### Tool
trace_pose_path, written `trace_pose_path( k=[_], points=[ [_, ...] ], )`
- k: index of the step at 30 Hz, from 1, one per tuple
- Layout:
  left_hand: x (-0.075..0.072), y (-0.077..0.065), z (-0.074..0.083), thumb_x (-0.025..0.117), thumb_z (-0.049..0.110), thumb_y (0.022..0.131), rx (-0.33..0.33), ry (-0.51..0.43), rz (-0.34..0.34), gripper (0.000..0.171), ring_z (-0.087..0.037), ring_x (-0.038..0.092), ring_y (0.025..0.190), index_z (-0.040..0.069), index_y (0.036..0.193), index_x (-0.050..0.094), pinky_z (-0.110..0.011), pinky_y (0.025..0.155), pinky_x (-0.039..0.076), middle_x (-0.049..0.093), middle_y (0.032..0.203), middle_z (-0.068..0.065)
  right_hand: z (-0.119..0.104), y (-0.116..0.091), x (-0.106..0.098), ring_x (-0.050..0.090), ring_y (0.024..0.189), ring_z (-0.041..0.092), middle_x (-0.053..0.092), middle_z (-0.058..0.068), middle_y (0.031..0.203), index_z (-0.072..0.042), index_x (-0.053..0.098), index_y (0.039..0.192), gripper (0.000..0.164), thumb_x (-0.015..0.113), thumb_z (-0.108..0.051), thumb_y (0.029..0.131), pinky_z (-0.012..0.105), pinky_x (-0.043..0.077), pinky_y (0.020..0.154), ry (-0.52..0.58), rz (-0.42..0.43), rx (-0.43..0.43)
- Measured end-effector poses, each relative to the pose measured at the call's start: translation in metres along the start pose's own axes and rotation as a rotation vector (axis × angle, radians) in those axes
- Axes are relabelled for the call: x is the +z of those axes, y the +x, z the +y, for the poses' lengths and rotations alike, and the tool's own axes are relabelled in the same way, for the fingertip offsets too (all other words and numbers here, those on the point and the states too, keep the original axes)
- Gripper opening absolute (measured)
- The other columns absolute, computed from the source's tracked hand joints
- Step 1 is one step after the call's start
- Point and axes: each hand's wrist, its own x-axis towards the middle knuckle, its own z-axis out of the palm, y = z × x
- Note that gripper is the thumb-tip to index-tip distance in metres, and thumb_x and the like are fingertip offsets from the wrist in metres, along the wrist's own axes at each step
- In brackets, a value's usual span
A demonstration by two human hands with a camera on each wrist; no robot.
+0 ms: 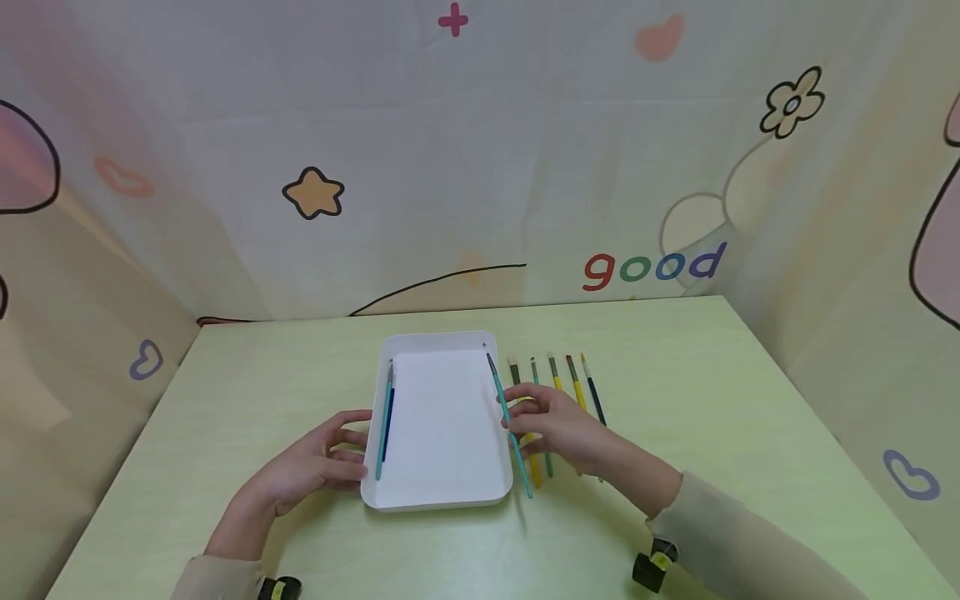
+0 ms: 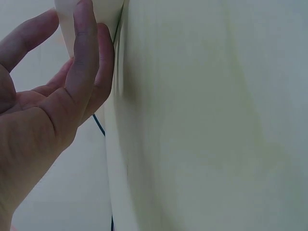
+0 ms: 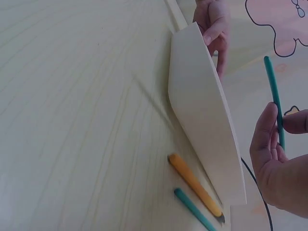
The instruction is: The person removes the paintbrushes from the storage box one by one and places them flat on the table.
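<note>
A white rectangular tray (image 1: 448, 417) lies on the table, with a teal-handled paintbrush (image 1: 382, 446) and a dark blue paintbrush (image 1: 388, 429) along its left inner wall. My left hand (image 1: 318, 454) touches the tray's left side, fingers spread and relaxed against the outer wall. Between thumb and fingers, my right hand (image 1: 558, 425) pinches another teal paintbrush (image 1: 521, 461) at mid-handle. That brush is tilted over the tray's right rim, bristles pointing away from me; the right wrist view shows its handle (image 3: 272, 79) raised above the tabletop.
Right of the tray, several paintbrushes lie side by side, including a yellow-handled one (image 1: 536, 473), a green one (image 1: 549, 465) and a black-handled one (image 1: 595, 398). The right hand partly covers them. A printed curtain (image 1: 480, 183) encloses the table (image 1: 300, 358) at the back and sides.
</note>
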Motion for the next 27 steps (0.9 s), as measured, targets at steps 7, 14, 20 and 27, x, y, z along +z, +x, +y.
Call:
trace_pose_path(
  k=[7,14,20,27],
  points=[
    [0.001,0.000,0.000,0.072,-0.002,0.091,0.004,-0.001,-0.003,0.083,-0.034,0.062,0.112,0.006,0.159,0.025,-0.046,0.089,0.058,0.044,0.139,-0.027,0.003,-0.010,-0.023,0.064,0.092,0.029,0.057,0.018,0.111,0.006,0.045,0.141,0.049,0.063,-0.005,0.097,0.037,0.060,0.076,-0.048,0.049,0.006],
    [0.000,0.000,0.000,0.072,-0.002,0.092,0.011,-0.006,-0.008,0.083,-0.034,0.062,0.111,0.006,0.159,0.025,-0.046,0.088,0.059,0.044,0.139,-0.028,0.012,-0.019,-0.046,0.061,0.090,0.025,0.056,0.019,0.114,0.008,0.042,0.143,0.049,0.061,-0.007,0.100,0.034,0.059,0.076,-0.051,0.082,0.038],
    [0.001,0.001,0.001,0.072,-0.001,0.092,0.000,0.003,0.003,0.082,-0.033,0.061,0.113,0.007,0.159,0.026,-0.044,0.088,0.059,0.044,0.138,-0.026,0.018,-0.025,-0.068,0.061,0.094,0.026,0.055,0.020,0.116,0.008,0.040,0.144,0.049,0.059,-0.009,0.103,0.034,0.059,0.078,-0.073,0.109,0.061],
    [0.001,0.000,0.001,0.073,0.000,0.092,-0.001,0.006,0.001,0.082,-0.033,0.061,0.112,0.006,0.159,0.027,-0.045,0.088,0.059,0.045,0.138,-0.026,0.024,-0.030,-0.090,0.059,0.097,0.025,0.052,0.023,0.124,0.009,0.035,0.147,0.052,0.057,-0.010,0.104,0.034,0.059,0.080,-0.091,0.131,0.073]
  ],
)
